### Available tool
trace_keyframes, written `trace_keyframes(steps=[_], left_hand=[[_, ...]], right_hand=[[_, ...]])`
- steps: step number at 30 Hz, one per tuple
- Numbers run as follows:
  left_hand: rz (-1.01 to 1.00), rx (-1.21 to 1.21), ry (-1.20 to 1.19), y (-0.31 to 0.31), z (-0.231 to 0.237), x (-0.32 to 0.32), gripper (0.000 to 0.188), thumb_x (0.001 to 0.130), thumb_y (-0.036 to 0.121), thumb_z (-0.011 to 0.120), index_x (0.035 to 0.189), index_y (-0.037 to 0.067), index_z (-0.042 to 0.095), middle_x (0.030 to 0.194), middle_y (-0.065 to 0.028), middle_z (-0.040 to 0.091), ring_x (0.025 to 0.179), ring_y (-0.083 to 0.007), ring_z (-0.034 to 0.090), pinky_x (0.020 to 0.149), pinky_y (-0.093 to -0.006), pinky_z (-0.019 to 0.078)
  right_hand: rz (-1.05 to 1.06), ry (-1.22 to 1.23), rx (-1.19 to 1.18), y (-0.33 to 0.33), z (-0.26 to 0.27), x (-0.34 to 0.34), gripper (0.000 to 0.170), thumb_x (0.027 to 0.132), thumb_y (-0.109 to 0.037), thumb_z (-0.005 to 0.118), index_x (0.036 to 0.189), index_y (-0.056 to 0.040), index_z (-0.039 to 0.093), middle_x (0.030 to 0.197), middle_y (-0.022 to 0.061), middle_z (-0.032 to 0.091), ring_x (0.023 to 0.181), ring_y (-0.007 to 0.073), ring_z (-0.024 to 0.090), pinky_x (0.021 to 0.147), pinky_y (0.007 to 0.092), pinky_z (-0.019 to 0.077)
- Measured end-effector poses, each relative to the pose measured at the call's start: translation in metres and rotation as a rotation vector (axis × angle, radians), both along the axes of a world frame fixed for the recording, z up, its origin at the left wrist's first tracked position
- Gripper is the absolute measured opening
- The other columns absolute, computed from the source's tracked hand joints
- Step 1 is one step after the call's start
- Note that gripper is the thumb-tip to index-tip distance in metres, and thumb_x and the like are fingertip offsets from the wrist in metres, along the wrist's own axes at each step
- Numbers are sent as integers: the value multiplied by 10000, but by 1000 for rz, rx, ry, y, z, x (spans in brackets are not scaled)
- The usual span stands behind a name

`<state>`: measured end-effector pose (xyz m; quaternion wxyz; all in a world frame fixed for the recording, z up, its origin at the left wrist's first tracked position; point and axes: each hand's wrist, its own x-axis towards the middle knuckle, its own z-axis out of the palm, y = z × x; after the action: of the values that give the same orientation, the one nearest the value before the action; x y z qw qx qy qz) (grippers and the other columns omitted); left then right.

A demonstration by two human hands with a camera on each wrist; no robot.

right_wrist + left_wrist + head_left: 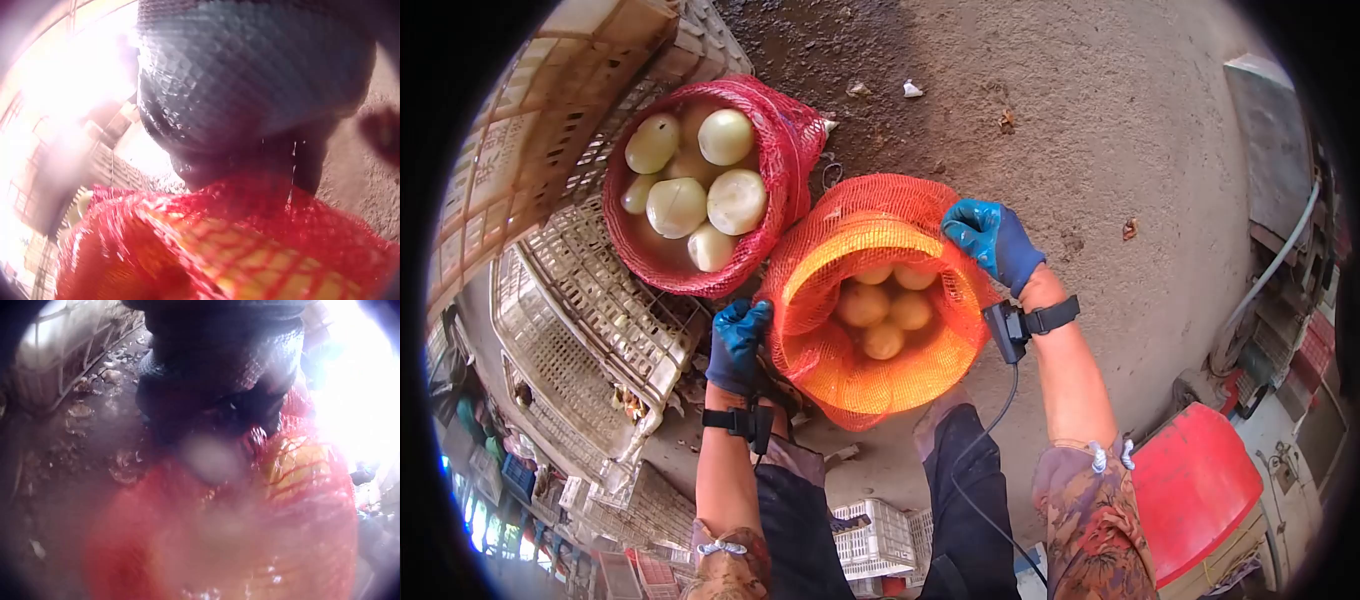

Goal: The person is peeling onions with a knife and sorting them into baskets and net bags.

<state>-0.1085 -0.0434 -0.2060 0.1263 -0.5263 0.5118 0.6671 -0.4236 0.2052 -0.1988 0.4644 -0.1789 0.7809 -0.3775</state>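
A red mesh bag [820, 240] is spread around a yellow tub [845, 243] in the head view, its mesh folded over the rim. Several round vegetables [883, 342], tinted orange, lie at the bottom. At the tub's left side, my left hand [738, 345], in a blue glove, grips the mesh. My right hand [995, 240], gloved alike, pinches the mesh at the upper right rim. Both wrist views show a glove with fingers curled into the red mesh; the left wrist view is blurred and the fingertips are hidden there.
Beside the tub, at upper left, stands a second red mesh bag [785, 125] holding several pale green round vegetables [677, 207]. Slatted plastic crates [600, 300] stack along the left. A red seat [1200, 490] is at lower right. Litter dots the dirt floor [1080, 110].
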Motion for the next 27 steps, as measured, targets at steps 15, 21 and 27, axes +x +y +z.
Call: trace_keyframes(steps=[15, 21, 27], left_hand=[[279, 193, -210, -26, -41, -26, 236, 863, 27, 578, 1094, 66, 614, 907, -3, 598, 875, -155, 579, 647, -303, 494], [-450, -959, -40, -56, 18, 97, 234, 964, 219, 544, 1099, 48, 628, 1020, -81, 651, 875, -191, 640, 707, -319, 549], [441, 46, 130, 84, 163, -35, 315, 996, 278, 496, 1110, 3, 599, 1031, -111, 670, 869, -215, 673, 704, -288, 555]], right_hand=[[257, 634, 434, 67, 5, -39, 368, 859, -167, 638, 1221, -111, 596, 1162, 179, 635, 1028, 340, 636, 867, 397, 514], [-490, 178, -149, 81, 107, 49, 359, 928, -121, 614, 1251, 22, 551, 1129, 122, 639, 986, 179, 627, 842, 287, 512], [-507, -131, -106, 9, 70, 167, 478, 938, -245, 593, 1343, -29, 460, 1218, 132, 587, 1040, 191, 599, 860, 315, 500]])
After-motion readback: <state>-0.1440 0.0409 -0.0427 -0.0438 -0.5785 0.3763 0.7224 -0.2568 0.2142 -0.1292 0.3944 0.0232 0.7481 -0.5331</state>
